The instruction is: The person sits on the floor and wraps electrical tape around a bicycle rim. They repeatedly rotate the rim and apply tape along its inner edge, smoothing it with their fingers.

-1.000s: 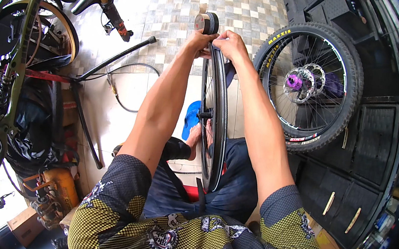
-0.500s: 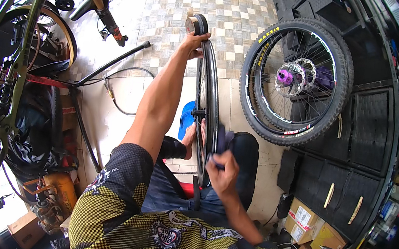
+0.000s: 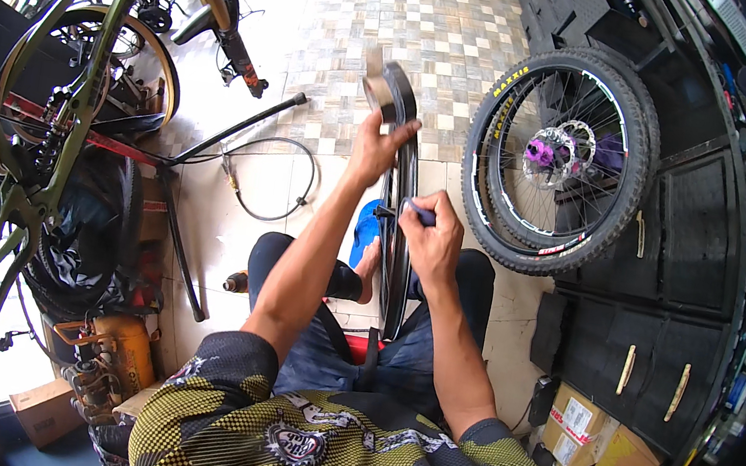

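Note:
A bare bicycle wheel without a tyre stands on edge between my knees, its black rim running away from me. At its far end my left hand is closed on the rim, some fingers hidden behind it. Just beyond that hand is a roll of tape with a brown core, smeared by motion. My right hand is closed around a bunched dark cloth and presses it against the right side of the rim. Spokes and hub are seen nearly edge-on, partly covered by my hands.
Two wheels with knobby tyres lean at the right against black cabinets. A green bike frame hangs at the left beside a black stand leg. A looped hose lies on the floor; cardboard boxes stand near right.
My right hand has moved the cloth along the rim, away from my body. The left hand has shifted slightly right and nearer, the tape roll moving with it. My view has turned a little.

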Demonstrator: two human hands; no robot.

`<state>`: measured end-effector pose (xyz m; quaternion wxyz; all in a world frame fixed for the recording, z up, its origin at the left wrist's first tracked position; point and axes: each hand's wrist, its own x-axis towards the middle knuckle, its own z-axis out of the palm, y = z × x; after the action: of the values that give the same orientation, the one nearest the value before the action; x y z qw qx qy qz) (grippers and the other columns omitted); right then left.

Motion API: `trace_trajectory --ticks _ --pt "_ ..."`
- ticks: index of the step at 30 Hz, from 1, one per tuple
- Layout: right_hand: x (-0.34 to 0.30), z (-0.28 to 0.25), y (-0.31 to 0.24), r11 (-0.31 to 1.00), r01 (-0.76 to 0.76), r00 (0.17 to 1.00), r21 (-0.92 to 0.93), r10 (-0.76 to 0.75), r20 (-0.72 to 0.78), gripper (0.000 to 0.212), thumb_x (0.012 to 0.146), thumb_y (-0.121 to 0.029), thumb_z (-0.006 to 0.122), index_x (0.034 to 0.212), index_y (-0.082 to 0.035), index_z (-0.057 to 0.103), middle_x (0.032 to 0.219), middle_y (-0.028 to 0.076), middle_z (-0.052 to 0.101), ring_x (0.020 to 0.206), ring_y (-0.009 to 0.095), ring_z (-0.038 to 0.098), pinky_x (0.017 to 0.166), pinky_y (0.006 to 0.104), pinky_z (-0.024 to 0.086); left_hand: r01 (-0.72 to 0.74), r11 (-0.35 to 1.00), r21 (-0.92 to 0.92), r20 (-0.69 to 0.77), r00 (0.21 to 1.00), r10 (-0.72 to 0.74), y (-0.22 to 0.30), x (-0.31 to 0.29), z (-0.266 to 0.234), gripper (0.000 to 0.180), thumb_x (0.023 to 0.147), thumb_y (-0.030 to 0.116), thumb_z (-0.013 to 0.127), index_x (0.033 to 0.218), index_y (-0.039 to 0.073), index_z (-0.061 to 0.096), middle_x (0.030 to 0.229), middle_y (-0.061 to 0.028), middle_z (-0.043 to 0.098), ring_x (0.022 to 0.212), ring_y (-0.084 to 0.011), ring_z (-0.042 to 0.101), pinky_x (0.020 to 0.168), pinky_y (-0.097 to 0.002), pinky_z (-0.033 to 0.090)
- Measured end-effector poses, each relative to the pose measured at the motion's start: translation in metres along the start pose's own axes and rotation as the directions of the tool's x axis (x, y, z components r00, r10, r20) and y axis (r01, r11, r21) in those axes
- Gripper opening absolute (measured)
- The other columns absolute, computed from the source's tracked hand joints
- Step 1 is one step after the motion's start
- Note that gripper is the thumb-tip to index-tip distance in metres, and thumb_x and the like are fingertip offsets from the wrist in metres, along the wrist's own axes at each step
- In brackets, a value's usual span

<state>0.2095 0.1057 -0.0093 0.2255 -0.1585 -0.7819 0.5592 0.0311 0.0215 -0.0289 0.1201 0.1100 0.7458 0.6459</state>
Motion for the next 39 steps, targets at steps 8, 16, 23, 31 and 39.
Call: trace_trajectory --ticks 8,16,23,31,39 --pt "-0.017 0.011 -0.003 0.993 -0.087 0.996 0.078 0.087 0.003 0.035 0.09 -0.01 0.077 0.121 -0.003 0.061 0.097 0.015 0.071 0.083 0.026 0.071 0.078 0.0397 0.057 -0.28 0.941 -0.189 -0.037 0.96 0.279 -0.029 -0.101 -0.002 0.043 0.093 0.004 0.084 0.132 0.002 0.067 0.126 -0.006 0.07 0.11 -0.0155 0.069 0.095 -0.0331 0.057" --pt "-0.046 0.003 0.016 0.997 -0.061 0.973 0.041 0.05 0.226 0.063 0.097 -0.017 0.064 0.156 -0.002 0.048 0.119 0.021 0.072 0.104 0.035 0.074 0.09 0.0439 0.058 -0.143 0.974 -0.177 0.047 0.987 0.153 0.001 -0.126 -0.033 0.024 0.088 0.018 0.09 0.108 0.009 0.082 0.112 -0.0014 0.076 0.129 -0.0213 0.056 0.119 -0.0466 0.039" --pt "-0.046 0.01 0.01 0.999 0.014 0.967 -0.032 -0.005 0.254 0.069 0.098 -0.022 0.06 0.162 -0.007 0.041 0.122 0.025 0.072 0.106 0.044 0.072 0.09 0.0527 0.056 -0.091 0.84 -0.534 0.138 0.971 0.193 0.056 -0.119 -0.063 0.039 0.085 0.026 0.091 0.116 0.004 0.08 0.122 -0.0066 0.075 0.135 -0.0233 0.053 0.115 -0.043 0.045" --pt "-0.054 0.022 0.018 0.992 0.004 0.967 -0.128 0.028 0.253 0.069 0.097 -0.023 0.056 0.163 -0.009 0.041 0.132 0.029 0.066 0.12 0.051 0.061 0.109 0.0588 0.043 0.197 0.838 -0.509 0.263 0.962 -0.067 0.078 -0.021 -0.08 0.115 0.092 0.027 0.085 0.172 0.001 0.007 0.137 -0.0191 0.071 0.126 -0.0257 0.066 0.105 -0.0427 0.055" --pt "-0.054 0.012 0.013 0.992 -0.12 0.941 -0.047 0.128 0.313 0.069 0.101 -0.028 0.053 0.165 -0.009 0.037 0.14 0.034 0.061 0.133 0.058 0.053 0.12 0.0623 0.034 0.107 0.787 -0.608 0.333 0.934 0.13 0.132 0.118 -0.115 0.047 0.106 0.039 0.069 0.135 0.002 0.068 0.128 -0.0103 0.075 0.109 -0.0222 0.073 0.1 -0.0421 0.059"
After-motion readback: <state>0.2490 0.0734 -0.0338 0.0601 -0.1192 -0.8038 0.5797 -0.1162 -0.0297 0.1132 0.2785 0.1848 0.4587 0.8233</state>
